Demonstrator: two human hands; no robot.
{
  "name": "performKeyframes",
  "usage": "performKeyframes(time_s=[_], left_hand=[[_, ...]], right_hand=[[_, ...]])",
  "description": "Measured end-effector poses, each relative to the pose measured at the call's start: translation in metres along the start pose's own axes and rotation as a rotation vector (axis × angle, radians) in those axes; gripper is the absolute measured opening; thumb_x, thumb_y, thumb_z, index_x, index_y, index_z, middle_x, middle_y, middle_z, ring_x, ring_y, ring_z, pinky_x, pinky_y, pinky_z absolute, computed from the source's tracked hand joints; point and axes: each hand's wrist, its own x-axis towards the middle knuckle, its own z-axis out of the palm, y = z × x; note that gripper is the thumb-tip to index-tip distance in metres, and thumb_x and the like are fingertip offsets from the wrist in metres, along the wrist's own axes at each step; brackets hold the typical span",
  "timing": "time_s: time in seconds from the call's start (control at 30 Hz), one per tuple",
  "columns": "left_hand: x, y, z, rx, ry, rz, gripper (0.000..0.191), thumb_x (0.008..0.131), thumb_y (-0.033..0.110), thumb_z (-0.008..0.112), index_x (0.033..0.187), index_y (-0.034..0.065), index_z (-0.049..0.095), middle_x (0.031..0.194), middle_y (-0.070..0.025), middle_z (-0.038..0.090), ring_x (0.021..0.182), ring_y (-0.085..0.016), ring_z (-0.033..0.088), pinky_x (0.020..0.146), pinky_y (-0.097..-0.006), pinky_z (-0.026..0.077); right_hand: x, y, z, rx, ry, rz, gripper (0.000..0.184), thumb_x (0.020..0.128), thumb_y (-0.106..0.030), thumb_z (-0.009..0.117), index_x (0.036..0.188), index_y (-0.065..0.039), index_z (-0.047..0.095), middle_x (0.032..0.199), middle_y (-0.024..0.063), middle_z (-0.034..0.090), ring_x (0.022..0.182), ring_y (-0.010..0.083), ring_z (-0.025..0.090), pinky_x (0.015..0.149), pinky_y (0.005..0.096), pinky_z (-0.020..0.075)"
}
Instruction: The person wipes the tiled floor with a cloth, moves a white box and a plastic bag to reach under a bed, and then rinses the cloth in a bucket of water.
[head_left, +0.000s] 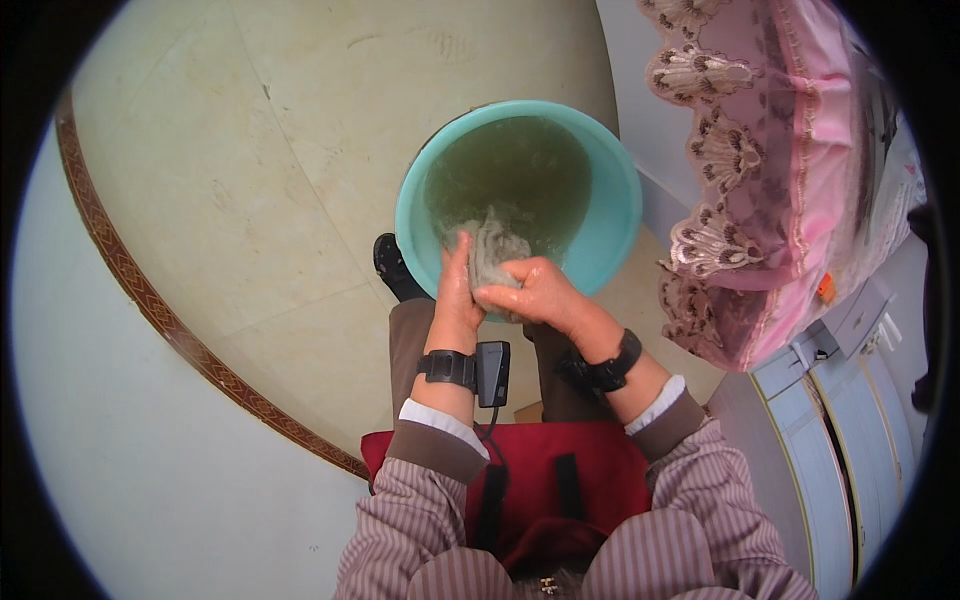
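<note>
A wet greyish cloth (491, 251) is bunched between my two hands at the near side of a turquoise plastic basin (611, 225). Its far end reaches down to the murky greenish-brown water (514, 165). My left hand (459, 281) lies flat along the cloth's left side, fingers pointing away from me. From the right, my right hand (544, 292) grips the cloth with curled fingers and thumb. Both hands are wet and above the basin's near rim. Part of the cloth is hidden behind the fingers.
A pink lace-trimmed cover (750, 187) hangs at the right, beside the basin. Light blue cabinet fronts (817, 450) stand at the lower right. Beige floor tiles (300, 150) run up to a brown patterned baseboard (180, 337) on the left. A black shoe (394, 266) touches the basin's left side.
</note>
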Motion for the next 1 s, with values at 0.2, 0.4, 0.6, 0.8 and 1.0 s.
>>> performKeyframes(time_s=[0.2, 0.4, 0.6, 0.8, 1.0], left_hand=[[-0.045, -0.010, 0.016, 0.124, -0.102, 0.073, 0.032, 0.093, 0.025, 0.049, 0.119, 0.0057, 0.048, 0.113, -0.0078, 0.056, 0.101, -0.021, 0.057, 0.085, -0.0364, 0.048], [-0.065, 0.011, 0.010, 0.245, -0.047, 0.214, 0.038, 0.094, 0.019, 0.049, 0.128, 0.0041, 0.041, 0.117, -0.0062, 0.054, 0.106, -0.018, 0.051, 0.089, -0.0387, 0.044], [-0.086, 0.017, -0.002, 0.248, -0.090, 0.425, 0.048, 0.094, 0.007, 0.043, 0.139, -0.0003, 0.029, 0.132, -0.0109, 0.044, 0.119, -0.018, 0.043, 0.103, -0.0324, 0.030], [-0.108, 0.023, -0.006, 0.590, -0.152, 0.609, 0.030, 0.088, -0.003, 0.045, 0.118, -0.0026, 0.049, 0.131, -0.0129, 0.046, 0.120, -0.022, 0.045, 0.100, -0.0329, 0.035], [-0.124, 0.017, -0.005, 0.841, -0.359, 0.753, 0.025, 0.087, 0.000, 0.052, 0.112, -0.0025, 0.055, 0.134, -0.0161, 0.045, 0.123, -0.025, 0.044, 0.102, -0.0339, 0.033]], right_hand=[[0.033, -0.023, -0.019, -0.056, 0.465, -0.080, 0.035, 0.078, -0.036, 0.064, 0.071, -0.002, 0.060, 0.057, 0.0145, 0.054, 0.053, 0.0273, 0.049, 0.055, 0.0376, 0.0432], [0.016, 0.009, -0.040, 0.247, 0.574, -0.092, 0.022, 0.079, -0.017, 0.064, 0.070, 0.001, 0.055, 0.069, 0.0084, 0.057, 0.069, 0.0184, 0.057, 0.063, 0.0328, 0.0433], [-0.034, 0.018, -0.043, 0.452, 0.494, -0.271, 0.013, 0.082, -0.011, 0.065, 0.081, -0.003, 0.054, 0.091, 0.0054, 0.061, 0.093, 0.0133, 0.055, 0.083, 0.0263, 0.0406], [-0.035, 0.003, -0.038, 0.450, 0.377, 0.061, 0.032, 0.083, -0.022, 0.066, 0.103, -0.002, 0.051, 0.094, 0.0083, 0.060, 0.090, 0.0147, 0.057, 0.076, 0.0273, 0.0450], [0.006, -0.017, -0.004, 0.429, 0.072, 0.301, 0.030, 0.085, -0.027, 0.063, 0.099, -0.002, 0.056, 0.080, 0.0038, 0.060, 0.071, 0.0115, 0.057, 0.058, 0.0234, 0.0431]])
